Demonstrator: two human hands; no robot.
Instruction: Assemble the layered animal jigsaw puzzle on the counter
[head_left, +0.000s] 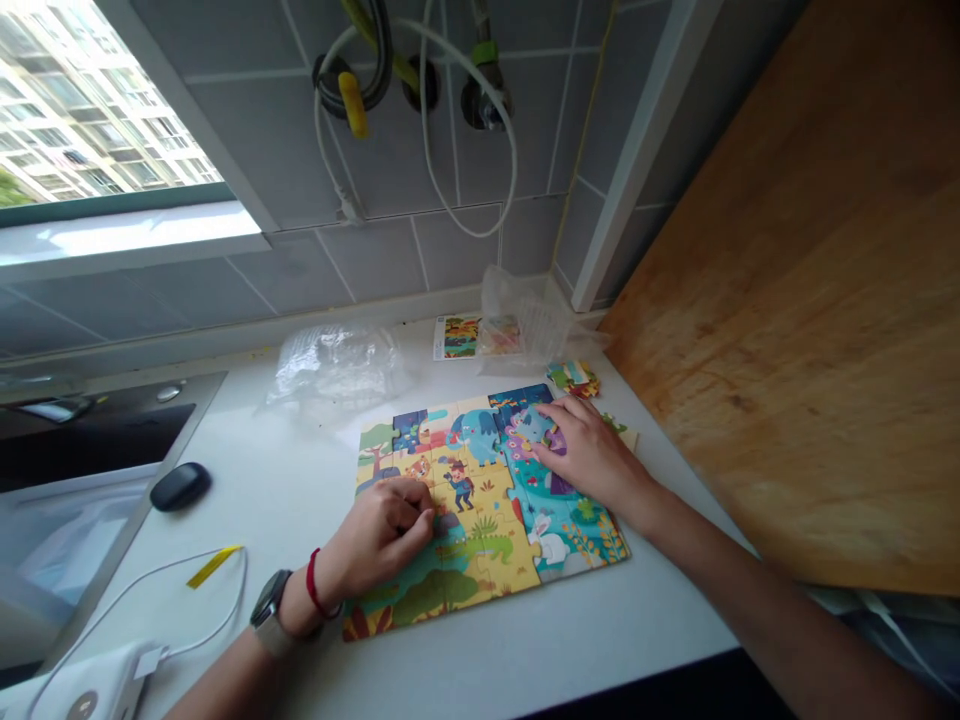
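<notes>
A colourful jigsaw puzzle [480, 560] of joined animal pieces lies flat on the white counter. My left hand [386, 535] rests on its left part, fingers curled into a loose fist, with nothing seen in them. Over the upper right part, the thumb and index finger of my right hand [592, 445] are on either side of a puzzle piece [531, 425] with blue and purple print. Whether that piece is pressed in or slightly raised, I cannot tell. A small pile of loose pieces [574, 378] lies just beyond my right hand, and another piece [615, 424] is partly hidden behind it.
Crumpled clear plastic [334, 362] and a plastic bag [525, 320] over a picture card [459, 338] lie near the tiled wall. A black mouse [180, 486], a white cable [241, 590] and a sink [97, 420] are leftward. A wooden panel [795, 330] borders the right side.
</notes>
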